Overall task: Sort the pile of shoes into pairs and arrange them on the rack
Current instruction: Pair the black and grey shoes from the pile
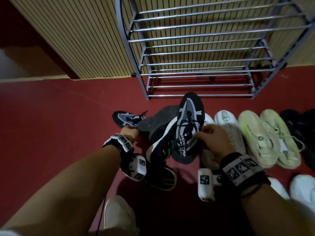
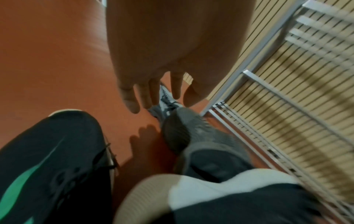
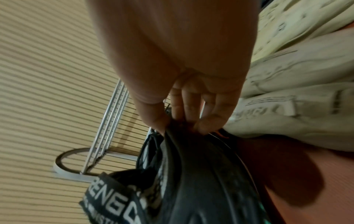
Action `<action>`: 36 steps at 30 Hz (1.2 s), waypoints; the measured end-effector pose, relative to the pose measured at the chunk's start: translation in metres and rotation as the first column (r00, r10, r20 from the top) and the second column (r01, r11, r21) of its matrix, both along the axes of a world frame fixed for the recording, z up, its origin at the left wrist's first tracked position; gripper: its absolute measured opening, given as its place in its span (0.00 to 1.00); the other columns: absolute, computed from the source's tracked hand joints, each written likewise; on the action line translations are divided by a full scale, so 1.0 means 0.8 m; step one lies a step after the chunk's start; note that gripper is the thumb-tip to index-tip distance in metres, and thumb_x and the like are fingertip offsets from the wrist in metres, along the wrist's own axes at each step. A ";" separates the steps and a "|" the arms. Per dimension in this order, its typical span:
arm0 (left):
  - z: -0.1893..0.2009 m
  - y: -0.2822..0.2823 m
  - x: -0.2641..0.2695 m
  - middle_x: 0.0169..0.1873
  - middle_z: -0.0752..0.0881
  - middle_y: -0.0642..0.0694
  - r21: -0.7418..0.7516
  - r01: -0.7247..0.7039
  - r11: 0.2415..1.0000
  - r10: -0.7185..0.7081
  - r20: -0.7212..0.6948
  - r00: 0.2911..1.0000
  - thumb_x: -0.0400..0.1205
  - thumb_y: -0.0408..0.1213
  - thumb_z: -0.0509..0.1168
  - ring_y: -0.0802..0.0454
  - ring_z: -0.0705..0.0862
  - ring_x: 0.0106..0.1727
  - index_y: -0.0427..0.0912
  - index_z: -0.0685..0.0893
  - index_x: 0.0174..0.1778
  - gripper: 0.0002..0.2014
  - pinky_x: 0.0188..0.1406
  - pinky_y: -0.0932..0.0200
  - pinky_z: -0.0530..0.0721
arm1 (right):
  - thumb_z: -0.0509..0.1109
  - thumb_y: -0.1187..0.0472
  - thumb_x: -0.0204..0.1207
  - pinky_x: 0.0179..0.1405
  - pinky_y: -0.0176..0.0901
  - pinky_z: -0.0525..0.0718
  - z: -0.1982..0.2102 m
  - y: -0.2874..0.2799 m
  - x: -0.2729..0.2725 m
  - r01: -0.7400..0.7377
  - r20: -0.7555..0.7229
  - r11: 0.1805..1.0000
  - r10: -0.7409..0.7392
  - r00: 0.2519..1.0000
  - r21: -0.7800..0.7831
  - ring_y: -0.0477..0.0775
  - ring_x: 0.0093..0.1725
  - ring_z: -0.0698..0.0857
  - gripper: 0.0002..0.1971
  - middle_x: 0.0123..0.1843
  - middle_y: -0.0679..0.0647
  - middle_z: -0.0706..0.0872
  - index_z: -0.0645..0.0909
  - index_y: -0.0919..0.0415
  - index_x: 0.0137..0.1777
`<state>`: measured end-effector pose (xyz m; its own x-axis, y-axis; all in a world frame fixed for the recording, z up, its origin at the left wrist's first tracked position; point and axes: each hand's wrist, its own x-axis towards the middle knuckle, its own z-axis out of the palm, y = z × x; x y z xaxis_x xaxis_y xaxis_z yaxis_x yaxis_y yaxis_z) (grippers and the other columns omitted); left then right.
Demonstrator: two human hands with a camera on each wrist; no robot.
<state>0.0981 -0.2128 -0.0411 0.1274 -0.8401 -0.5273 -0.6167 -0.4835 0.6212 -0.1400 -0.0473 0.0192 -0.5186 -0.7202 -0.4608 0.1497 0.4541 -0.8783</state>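
An empty metal shoe rack [image 1: 196, 57] stands against the slatted wall. In front of it a pile of shoes lies on the red floor. My right hand [image 1: 209, 133] pinches the collar of a black-and-white mesh sneaker [image 1: 189, 116], held toe-up above the pile; the right wrist view shows the fingertips [image 3: 203, 127] gripping its rim [image 3: 191, 174]. Its matching sneaker [image 1: 125, 118] lies at the pile's left edge. My left hand [image 1: 130, 132] hovers just short of it with fingers [image 2: 132, 104] extended and holds nothing, the sneaker [image 2: 166, 98] lying beyond them.
A grey-soled shoe [image 1: 158, 120] lies upturned in the pile over a black shoe with green accents [image 1: 162, 145]. To the right stand a white shoe [image 1: 225, 118], pale cream sneakers [image 1: 255, 135] and black shoes [image 1: 300, 126]. More white shoes [image 1: 303, 188] lie lower right.
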 end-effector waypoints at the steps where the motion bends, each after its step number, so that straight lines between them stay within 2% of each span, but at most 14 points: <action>1: -0.019 -0.010 0.006 0.55 0.86 0.35 0.016 -0.027 1.000 0.027 -0.007 1.000 0.80 0.30 0.65 0.40 0.85 0.47 0.34 0.82 0.65 0.17 0.41 0.58 0.79 | 0.73 0.75 0.71 0.22 0.31 0.81 -0.003 -0.007 0.002 0.003 0.020 1.000 -0.002 1.000 -0.017 0.49 0.30 0.84 0.09 0.37 0.61 0.85 0.80 0.75 0.50; 6: -0.084 -0.043 0.016 0.65 0.85 0.36 0.089 -0.023 0.996 0.030 -0.082 0.996 0.80 0.29 0.65 0.39 0.84 0.63 0.38 0.79 0.71 0.21 0.56 0.51 0.82 | 0.70 0.78 0.73 0.21 0.27 0.79 -0.018 -0.018 -0.002 0.008 0.065 0.999 -0.005 0.998 -0.050 0.38 0.23 0.84 0.10 0.37 0.60 0.84 0.77 0.76 0.54; 8: -0.096 -0.058 0.018 0.66 0.83 0.35 0.073 -0.031 0.997 0.039 -0.106 0.994 0.81 0.24 0.62 0.38 0.82 0.66 0.36 0.78 0.72 0.22 0.61 0.51 0.81 | 0.70 0.77 0.74 0.22 0.28 0.80 -0.023 -0.020 -0.004 0.024 0.082 0.999 -0.022 0.996 -0.035 0.38 0.24 0.85 0.09 0.38 0.59 0.85 0.78 0.74 0.53; 11: -0.110 -0.081 0.020 0.69 0.82 0.39 0.050 0.096 0.994 -0.092 -0.067 0.993 0.81 0.31 0.63 0.40 0.81 0.68 0.41 0.76 0.75 0.24 0.64 0.52 0.81 | 0.71 0.75 0.74 0.23 0.30 0.81 -0.031 -0.024 -0.008 0.043 0.084 0.999 -0.042 0.996 -0.006 0.40 0.27 0.87 0.08 0.39 0.59 0.87 0.79 0.70 0.51; 13: -0.107 -0.092 0.021 0.64 0.85 0.41 0.090 0.271 0.959 -0.281 0.140 0.949 0.76 0.38 0.67 0.42 0.84 0.64 0.42 0.80 0.71 0.24 0.62 0.54 0.82 | 0.72 0.74 0.74 0.25 0.31 0.82 -0.035 -0.026 -0.010 0.041 0.078 0.999 -0.041 0.996 0.004 0.42 0.29 0.88 0.08 0.39 0.58 0.87 0.79 0.68 0.50; 16: -0.099 -0.094 0.016 0.53 0.89 0.36 0.178 0.430 0.885 -0.464 0.407 0.787 0.80 0.37 0.69 0.39 0.87 0.55 0.34 0.87 0.56 0.13 0.49 0.55 0.82 | 0.74 0.72 0.73 0.28 0.33 0.83 -0.041 -0.026 -0.015 0.034 0.044 0.999 -0.034 0.998 0.018 0.47 0.34 0.89 0.08 0.40 0.59 0.89 0.80 0.65 0.49; 19: -0.101 -0.095 0.017 0.53 0.89 0.34 0.216 0.496 0.841 -0.534 0.480 0.696 0.82 0.35 0.66 0.39 0.87 0.56 0.32 0.88 0.55 0.11 0.55 0.51 0.83 | 0.74 0.73 0.72 0.30 0.34 0.85 -0.040 -0.023 -0.016 0.032 0.037 0.999 -0.033 0.999 0.027 0.51 0.37 0.88 0.08 0.41 0.61 0.89 0.80 0.67 0.49; 21: -0.099 -0.096 0.021 0.52 0.89 0.34 0.239 0.501 0.832 -0.547 0.508 0.666 0.82 0.33 0.65 0.38 0.87 0.55 0.32 0.87 0.55 0.11 0.56 0.49 0.84 | 0.72 0.75 0.73 0.26 0.32 0.83 -0.037 -0.022 -0.014 0.047 0.072 0.999 -0.048 0.996 0.014 0.46 0.32 0.88 0.08 0.39 0.60 0.87 0.79 0.69 0.50; 25: -0.090 -0.101 0.021 0.48 0.91 0.38 0.258 0.523 0.812 -0.574 0.511 0.640 0.78 0.29 0.69 0.42 0.89 0.49 0.34 0.89 0.50 0.08 0.41 0.57 0.83 | 0.70 0.77 0.74 0.21 0.30 0.80 -0.030 -0.019 -0.013 0.061 0.114 0.998 -0.060 0.992 -0.005 0.39 0.25 0.85 0.08 0.36 0.59 0.85 0.77 0.70 0.50; 28: -0.084 -0.104 0.015 0.49 0.90 0.40 0.145 0.504 0.851 -0.494 0.547 0.676 0.81 0.34 0.69 0.41 0.88 0.50 0.36 0.89 0.51 0.07 0.39 0.58 0.78 | 0.70 0.78 0.74 0.21 0.29 0.80 -0.030 -0.016 -0.014 0.058 0.118 0.998 -0.057 0.991 -0.006 0.39 0.25 0.85 0.08 0.37 0.60 0.85 0.77 0.73 0.51; 30: -0.080 -0.101 0.009 0.53 0.87 0.39 0.088 0.454 0.887 -0.433 0.503 0.748 0.83 0.34 0.66 0.40 0.86 0.55 0.36 0.87 0.55 0.09 0.40 0.58 0.76 | 0.70 0.78 0.73 0.22 0.29 0.80 -0.031 -0.014 -0.015 0.059 0.111 0.998 -0.058 0.992 -0.006 0.39 0.25 0.85 0.10 0.37 0.59 0.85 0.78 0.76 0.53; 33: -0.097 -0.109 0.000 0.71 0.80 0.36 0.076 0.158 0.985 -0.165 0.104 0.981 0.82 0.37 0.63 0.45 0.81 0.66 0.35 0.79 0.71 0.20 0.27 0.67 0.77 | 0.70 0.79 0.73 0.22 0.29 0.81 -0.034 -0.014 -0.016 0.058 0.119 0.998 -0.056 0.991 -0.012 0.39 0.25 0.85 0.11 0.37 0.60 0.85 0.77 0.78 0.54; 35: -0.105 -0.115 -0.005 0.77 0.73 0.36 0.124 -0.021 0.992 0.028 -0.053 0.998 0.84 0.42 0.61 0.41 0.75 0.76 0.35 0.73 0.76 0.25 0.31 0.67 0.78 | 0.70 0.78 0.73 0.23 0.30 0.81 -0.037 -0.017 -0.017 0.051 0.116 0.999 -0.051 0.992 -0.002 0.40 0.27 0.86 0.10 0.38 0.60 0.85 0.77 0.77 0.54; 36: -0.111 -0.117 -0.008 0.76 0.74 0.36 0.108 0.054 0.993 -0.055 0.003 0.998 0.84 0.43 0.63 0.40 0.74 0.76 0.36 0.74 0.76 0.25 0.41 0.62 0.82 | 0.71 0.77 0.73 0.24 0.30 0.82 -0.040 -0.018 -0.018 0.050 0.110 0.999 -0.051 0.993 0.009 0.42 0.29 0.87 0.10 0.39 0.60 0.86 0.77 0.76 0.53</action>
<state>0.0918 -0.3066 -0.1296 0.0861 -0.7841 -0.6146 -0.6474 -0.5129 0.5637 -0.1544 -0.0618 -0.0129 -0.5004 -0.6915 -0.5210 0.2682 0.4484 -0.8527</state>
